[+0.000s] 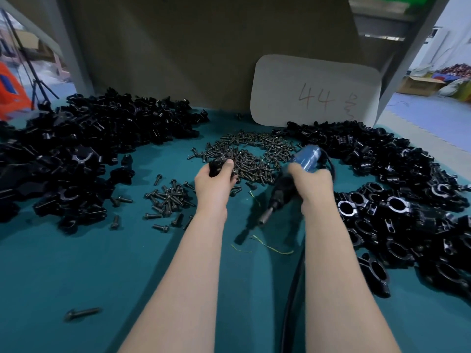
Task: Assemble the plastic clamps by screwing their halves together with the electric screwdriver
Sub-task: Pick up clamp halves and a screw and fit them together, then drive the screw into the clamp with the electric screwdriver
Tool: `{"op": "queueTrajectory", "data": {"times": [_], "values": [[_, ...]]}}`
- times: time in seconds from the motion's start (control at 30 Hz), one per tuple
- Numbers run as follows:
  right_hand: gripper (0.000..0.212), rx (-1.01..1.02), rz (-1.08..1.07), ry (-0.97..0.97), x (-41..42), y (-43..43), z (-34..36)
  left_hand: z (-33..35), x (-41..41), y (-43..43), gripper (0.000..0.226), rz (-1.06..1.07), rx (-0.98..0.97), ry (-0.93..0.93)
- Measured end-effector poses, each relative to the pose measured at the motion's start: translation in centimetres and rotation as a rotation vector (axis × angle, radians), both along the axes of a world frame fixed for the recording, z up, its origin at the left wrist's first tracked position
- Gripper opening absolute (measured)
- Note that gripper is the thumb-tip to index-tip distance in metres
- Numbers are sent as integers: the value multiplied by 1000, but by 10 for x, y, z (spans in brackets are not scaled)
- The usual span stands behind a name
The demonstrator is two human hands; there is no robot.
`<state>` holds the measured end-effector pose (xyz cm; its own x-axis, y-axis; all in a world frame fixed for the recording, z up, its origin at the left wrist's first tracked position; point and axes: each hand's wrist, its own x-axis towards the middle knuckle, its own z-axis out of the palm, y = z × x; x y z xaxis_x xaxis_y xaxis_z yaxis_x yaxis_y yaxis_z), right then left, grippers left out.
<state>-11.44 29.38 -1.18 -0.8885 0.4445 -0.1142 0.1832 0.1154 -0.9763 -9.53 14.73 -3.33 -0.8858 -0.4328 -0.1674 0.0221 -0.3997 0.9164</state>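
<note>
A loose screw [82,313] lies nearest me on the green table [76,263], well apart from everything else. My left hand [216,180] is closed around a black clamp [218,166], thumb on top, over the edge of the big screw pile [249,155]. My right hand [309,183] is wrapped around the electric screwdriver [293,184], bit tilted down toward the table. I'd say the job now is getting a screw seated — best to keep the halves pinched flush and bring the bit in straight, or the thread may bite crooked. The screws are dull dark metal with flanged heads; the clamp halves [84,146] heaped at left are glossy hard plastic with curved saddles, and the finished clamps [397,220] at right show round bores.
</note>
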Motion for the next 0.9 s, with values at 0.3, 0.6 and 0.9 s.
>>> {"op": "queueTrajectory", "data": {"times": [0.3,0.6,0.9], "values": [[13,-1046,8,248,8,0,21,-6,-1,-4,16,82,-453,-77],[44,-1219,-105,430,7,-4,21,-7,5,0,19,104,-829,-134],[22,-1274,-131,498,10,-7,20,-8,5,0,33,117,-864,-132]]}}
